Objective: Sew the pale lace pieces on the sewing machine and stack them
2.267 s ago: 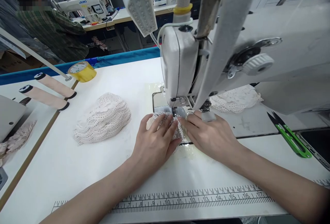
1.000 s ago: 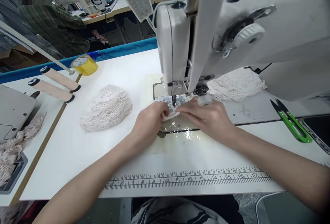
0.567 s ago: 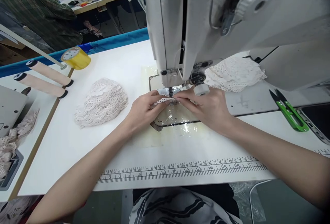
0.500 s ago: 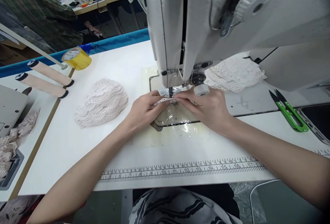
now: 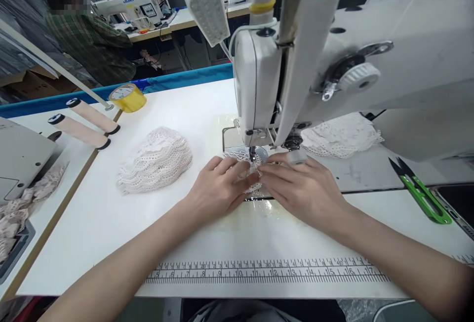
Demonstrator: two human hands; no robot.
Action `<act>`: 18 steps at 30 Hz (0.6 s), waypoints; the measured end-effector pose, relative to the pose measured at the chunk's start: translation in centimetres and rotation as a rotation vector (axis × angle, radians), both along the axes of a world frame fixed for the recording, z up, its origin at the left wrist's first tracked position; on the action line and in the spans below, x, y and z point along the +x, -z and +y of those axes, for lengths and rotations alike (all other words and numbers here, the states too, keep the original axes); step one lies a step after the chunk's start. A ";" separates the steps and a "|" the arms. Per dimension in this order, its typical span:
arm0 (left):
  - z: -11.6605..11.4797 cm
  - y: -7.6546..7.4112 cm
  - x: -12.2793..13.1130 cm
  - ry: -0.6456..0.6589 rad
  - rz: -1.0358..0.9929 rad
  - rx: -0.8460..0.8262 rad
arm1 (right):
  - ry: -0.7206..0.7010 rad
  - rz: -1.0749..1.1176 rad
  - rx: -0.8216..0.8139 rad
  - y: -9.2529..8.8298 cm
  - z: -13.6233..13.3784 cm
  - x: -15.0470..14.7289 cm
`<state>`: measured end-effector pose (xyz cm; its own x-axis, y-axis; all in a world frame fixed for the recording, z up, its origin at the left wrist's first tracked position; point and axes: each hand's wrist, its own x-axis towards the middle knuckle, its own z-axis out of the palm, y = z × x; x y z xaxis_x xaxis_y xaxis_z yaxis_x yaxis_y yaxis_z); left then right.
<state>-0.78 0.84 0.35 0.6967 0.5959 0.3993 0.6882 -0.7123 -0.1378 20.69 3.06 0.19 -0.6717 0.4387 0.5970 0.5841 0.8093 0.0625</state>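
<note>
A piece of white lace [image 5: 255, 186] lies under the needle of the sewing machine [image 5: 258, 85]. My left hand [image 5: 222, 183] grips the lace from the left, its thumb and fingers pressed together just before the presser foot [image 5: 252, 154]. From the right, my right hand [image 5: 301, 183] has its fingers closed at the lace's other edge, close under the white knob of the machine head. Some lace shows behind the left fingers, beside the foot; the rest is hidden by my hands.
A lace heap [image 5: 157, 161] sits to the left, another lace pile [image 5: 340, 135] behind the right hand. Green thread snips [image 5: 422, 193] lie near a phone [image 5: 457, 206] at right. Yellow tape [image 5: 128, 98] and thread cones [image 5: 79, 132] stand at left. A person [image 5: 89, 40] is beyond.
My view has tilted up, showing more of the machine. Both hands have come nearer to me relative to the foot, and more lace shows around the needle.
</note>
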 end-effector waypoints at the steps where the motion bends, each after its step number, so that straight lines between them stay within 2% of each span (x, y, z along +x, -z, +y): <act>1: -0.3 0.0 0.1 -0.010 0.004 0.020 | 0.000 -0.022 0.004 -0.1 -0.1 0.0; 7: -1.0 0.2 0.5 -0.035 -0.011 0.016 | -0.001 -0.068 0.010 0.0 -0.2 0.0; 18: 0.1 0.4 0.3 -0.065 -0.048 -0.026 | 0.014 -0.042 0.039 0.4 0.4 -0.1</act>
<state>-0.49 0.92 0.00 0.6363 0.6502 0.4152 0.7387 -0.6686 -0.0850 20.64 3.49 -0.22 -0.6904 0.4249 0.5855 0.5915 0.7975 0.1186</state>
